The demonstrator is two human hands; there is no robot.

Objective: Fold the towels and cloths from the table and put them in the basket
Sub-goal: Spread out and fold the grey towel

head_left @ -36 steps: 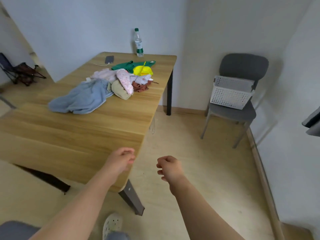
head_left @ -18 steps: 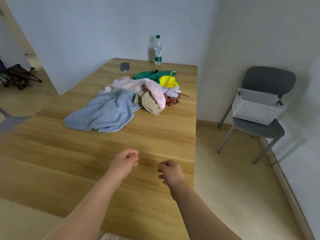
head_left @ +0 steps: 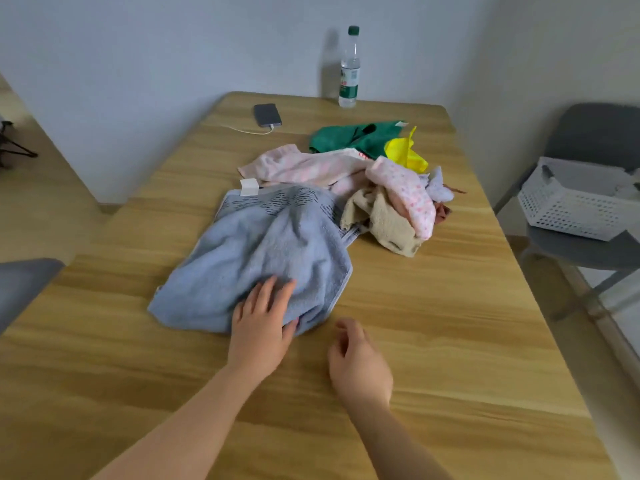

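A wooden table (head_left: 450, 341) fills the room, and the folding is only starting. The big blue towel (head_left: 270, 244) lies crumpled at the table's middle, nearer the left edge, with its near hem towards the person. Off the right edge a grey chair (head_left: 595, 129) carries the white basket (head_left: 571, 213), which looks to hold nothing folded yet. Behind the towel, towards the far right corner, sits a heap of smaller cloths (head_left: 388, 223), pink, beige, green and yellow, one edge touching the towel.

The left hand (head_left: 263, 323) rests on the towel's near hem, fingers straight and slightly spread. Whether the thumb hooks under the fold cannot be told. The right hand (head_left: 358, 362) hovers just beside the near right corner of the towel, fingers loosely curled and holding nothing.

The step would likely go best if each hand takes a near corner, draws the towel clear of the heap and spreads it flat before the first fold. Otherwise the smaller cloths may drag along.

A phone (head_left: 267, 115) and a bottle (head_left: 349, 71) stand by the far edge.
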